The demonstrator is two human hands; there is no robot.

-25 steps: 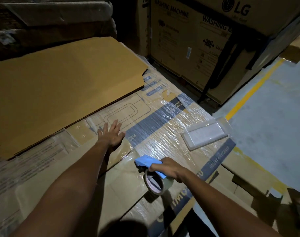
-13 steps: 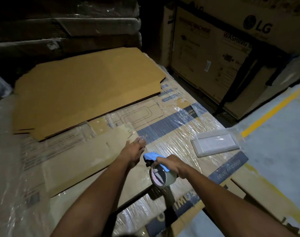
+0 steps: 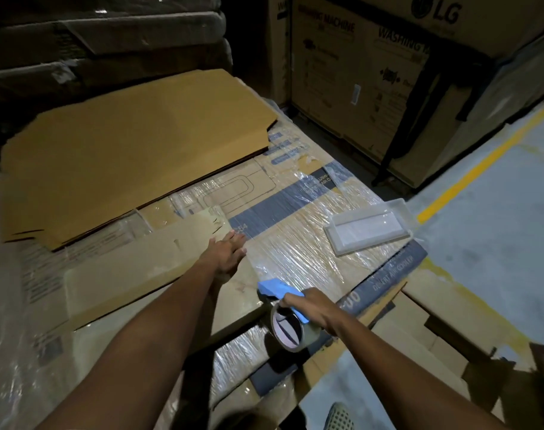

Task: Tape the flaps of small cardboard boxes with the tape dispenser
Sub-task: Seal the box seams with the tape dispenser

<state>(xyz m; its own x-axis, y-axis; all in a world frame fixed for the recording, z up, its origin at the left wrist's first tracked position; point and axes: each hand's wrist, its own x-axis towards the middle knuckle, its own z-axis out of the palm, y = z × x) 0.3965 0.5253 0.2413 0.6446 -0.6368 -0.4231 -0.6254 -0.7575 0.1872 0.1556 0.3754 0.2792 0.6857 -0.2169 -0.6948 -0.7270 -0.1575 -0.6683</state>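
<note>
While the right hand [image 3: 308,307] grips the handle of the blue tape dispenser [image 3: 281,294] at lower centre of the frame, the left hand [image 3: 229,252] lies flat at centre, fingers straight and together, on the right end of a flattened box blank [image 3: 134,274]. My read: the left hand is pinning or sliding that blank into position, and the dispenser is kept off the surface, ready but not yet applied. No tape line is being laid here.

The tape roll [image 3: 287,332] hangs below the right fist, over the near edge of the stack. The dispenser's blue front end points to the upper left, toward the left hand, so I'd judge the aim is the blank's end.

The blank lies across centre-left, on top of a large shrink-wrapped carton [image 3: 298,259] that serves as the work surface. The film probably makes it slippery, hence the palm-down hold.

Counts:
- Hands: two, both in view.
- Tape dispenser: one, with one roll.
- Box blank under the hand: one. No erected small box is visible, so the flaps can't be taped yet.
- Large tan cardboard sheets [image 3: 140,150], upper left: a stack; the edge at far left shows several layers, count unclear.
- Clear plastic tray [image 3: 370,226], right of centre, on the wrapped carton: one, well apart from both hands.
- LG washing machine cartons [image 3: 357,72], upper right: at least two.
- Yellow floor line [image 3: 478,162], right: one.
- Shoe [image 3: 339,417], bottom edge: one, partly cut off.
</note>
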